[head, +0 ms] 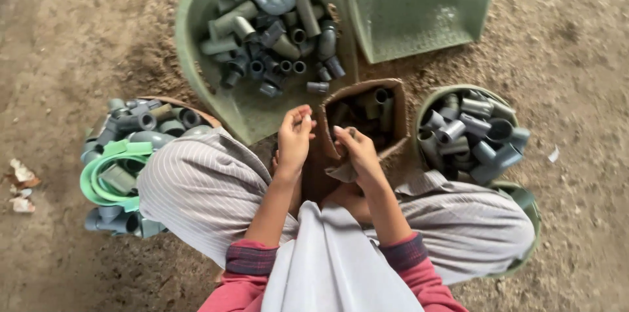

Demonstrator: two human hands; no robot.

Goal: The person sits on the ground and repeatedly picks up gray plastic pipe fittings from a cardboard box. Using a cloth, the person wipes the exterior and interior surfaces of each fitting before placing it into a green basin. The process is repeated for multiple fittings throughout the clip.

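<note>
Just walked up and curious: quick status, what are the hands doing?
Left hand pinching something small, too small to tell. Right hand at cardboard box edge, grip unclear. Grey pipe fittings in green tray; nothing in the way.

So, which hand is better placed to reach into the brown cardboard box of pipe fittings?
Probably the right hand: it rests at the near edge of the cardboard box, apparently touching it. The left hand is raised just left of the box, fingertips pinched around something small.
</note>
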